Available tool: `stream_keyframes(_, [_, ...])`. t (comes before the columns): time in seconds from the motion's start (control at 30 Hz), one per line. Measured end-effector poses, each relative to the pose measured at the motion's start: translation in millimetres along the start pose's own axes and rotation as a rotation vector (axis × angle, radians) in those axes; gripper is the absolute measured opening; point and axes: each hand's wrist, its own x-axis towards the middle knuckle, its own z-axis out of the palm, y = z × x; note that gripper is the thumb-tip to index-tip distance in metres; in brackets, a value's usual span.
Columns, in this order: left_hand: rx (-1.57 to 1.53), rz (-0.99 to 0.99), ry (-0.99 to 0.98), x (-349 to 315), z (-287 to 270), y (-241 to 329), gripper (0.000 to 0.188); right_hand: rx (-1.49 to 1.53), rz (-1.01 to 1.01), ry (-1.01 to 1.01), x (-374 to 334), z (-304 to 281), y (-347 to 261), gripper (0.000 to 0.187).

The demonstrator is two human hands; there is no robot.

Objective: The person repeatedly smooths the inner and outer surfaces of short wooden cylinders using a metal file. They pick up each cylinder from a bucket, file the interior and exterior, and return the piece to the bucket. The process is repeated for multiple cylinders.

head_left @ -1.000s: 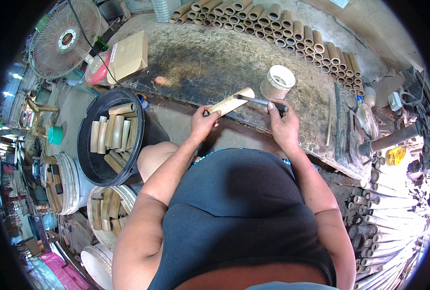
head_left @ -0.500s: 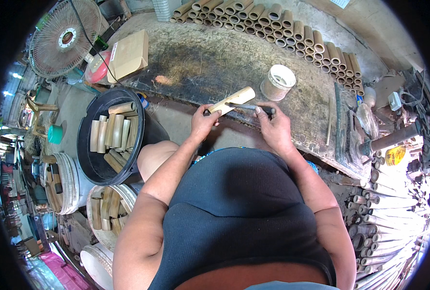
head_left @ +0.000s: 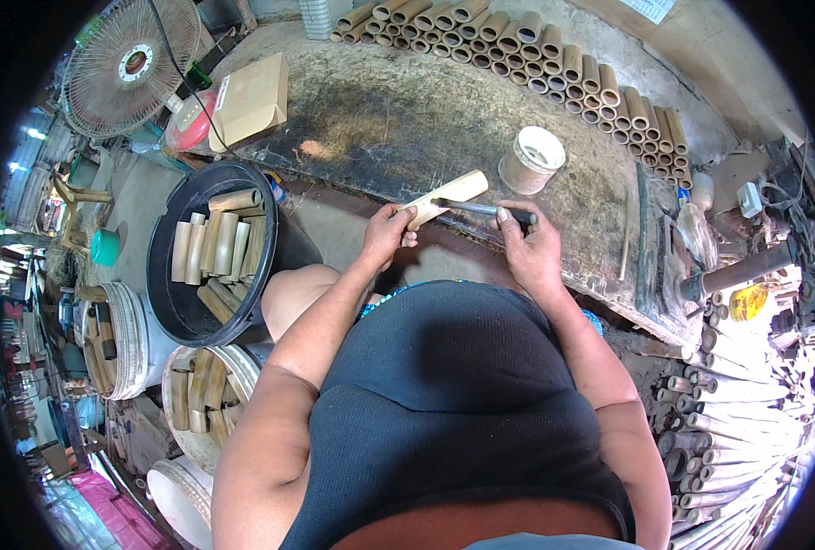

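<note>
My left hand (head_left: 389, 234) is closed round the lower end of a pale bamboo piece (head_left: 462, 188), which slants up to the right over the bench's near edge. In my right hand (head_left: 531, 243) is a slim tool (head_left: 471, 208) with a grey shaft and a dark handle end. Its dark tip meets the bamboo's surface near the middle; whether it is a blade or a brush is too small to tell. Just beyond my right hand stands a whitish tub (head_left: 533, 158) with an open top, on the worn bench (head_left: 380, 119).
Bamboo tubes (head_left: 517, 60) are stacked along the bench's back. At left stand a black basin (head_left: 164, 293) of bamboo pieces, white buckets (head_left: 137, 339), a cardboard box (head_left: 251, 101) and a fan (head_left: 132, 64). A vise-like metal tool (head_left: 746, 266) and long bamboo poles (head_left: 737, 449) lie right.
My right hand has drawn slightly right and down with the tool. More of the shaft shows, and the bamboo piece has turned a little in my left hand.
</note>
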Motion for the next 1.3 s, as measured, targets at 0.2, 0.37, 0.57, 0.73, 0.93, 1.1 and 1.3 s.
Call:
stream_keyframes(0.2, [0.028,0.004,-0.003,-2.0,2.5,3.6,0.028,-0.168,-0.039,-0.033,0.7,9.3,2.7,0.019])
stream_keyframes(0.37, [0.019,0.021,0.001,-3.3,3.2,3.2,0.028,-0.232,-0.183,-0.025,0.0,10.0,-1.3,0.020])
stream_keyframes(0.57, [0.051,0.032,0.002,-4.8,3.8,3.6,0.030,-0.254,-0.120,-0.049,-2.1,10.8,-7.5,0.020])
stream_keyframes(0.73, [0.070,0.028,0.015,-4.3,3.9,3.3,0.029,-0.265,-0.104,-0.042,-4.0,9.5,-10.3,0.020])
stream_keyframes(0.93, [0.066,0.032,0.037,-3.5,3.6,2.1,0.035,-0.053,-0.085,0.127,8.8,-15.1,-8.3,0.018])
stream_keyframes(1.1, [0.102,0.037,0.031,-3.9,4.7,3.5,0.035,-0.122,-0.045,0.218,24.7,-32.9,5.1,0.018])
stream_keyframes(1.3, [0.104,0.035,0.040,-4.5,6.0,5.0,0.035,-0.185,-0.043,0.186,23.2,-24.6,14.5,0.019])
